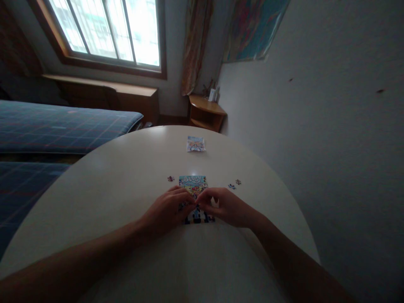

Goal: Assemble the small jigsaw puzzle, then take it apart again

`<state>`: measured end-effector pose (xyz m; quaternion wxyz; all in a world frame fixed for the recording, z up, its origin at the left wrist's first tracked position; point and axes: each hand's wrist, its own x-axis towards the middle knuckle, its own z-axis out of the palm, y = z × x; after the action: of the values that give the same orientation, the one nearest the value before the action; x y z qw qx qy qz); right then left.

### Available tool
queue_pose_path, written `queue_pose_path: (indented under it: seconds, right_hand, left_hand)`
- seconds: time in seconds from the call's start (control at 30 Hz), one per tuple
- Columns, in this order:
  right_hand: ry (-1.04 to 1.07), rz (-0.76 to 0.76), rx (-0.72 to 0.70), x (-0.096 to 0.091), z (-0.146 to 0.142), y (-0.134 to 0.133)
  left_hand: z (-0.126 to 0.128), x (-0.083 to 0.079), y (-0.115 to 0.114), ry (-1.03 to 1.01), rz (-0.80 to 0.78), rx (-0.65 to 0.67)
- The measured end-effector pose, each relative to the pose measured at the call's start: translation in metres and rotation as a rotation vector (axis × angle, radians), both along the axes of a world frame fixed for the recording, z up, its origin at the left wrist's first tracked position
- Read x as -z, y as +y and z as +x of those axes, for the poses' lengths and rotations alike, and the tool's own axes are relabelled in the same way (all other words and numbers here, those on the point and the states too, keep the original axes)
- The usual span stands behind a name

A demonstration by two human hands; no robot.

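Observation:
A colourful jigsaw puzzle [193, 181] lies on the white round table [126, 176], with "Bluey" lettering along its far edge. My left hand [172, 206] rests over the puzzle's left side, its fingers stretched out and lying across it. Above the puzzle's right side, my right hand [222, 205] has thumb and forefinger pinched together, the tips meeting the left fingertips near the middle. Whatever is in that pinch is hidden. One loose puzzle piece [171, 179] lies left of the puzzle. On the right are two more, a bluish piece [232, 186] and a smaller piece [238, 182].
A small printed picture packet [195, 144] lies near the table's far edge. Beyond stand a wooden corner shelf [206, 104] and a bed with a blue plaid mattress [63, 126] on the left. A bare wall [315, 126] runs close along the right.

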<state>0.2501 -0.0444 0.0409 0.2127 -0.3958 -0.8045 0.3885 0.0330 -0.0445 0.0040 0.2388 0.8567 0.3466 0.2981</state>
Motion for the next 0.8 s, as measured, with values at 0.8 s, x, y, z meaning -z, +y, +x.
queue_pose_path:
  seconds: [0.8]
  right_hand:
    - [-0.127,0.136,0.137,-0.007,0.009,0.004]
  left_hand:
    - [-0.002,-0.01,-0.012,0.023,0.113,0.051]
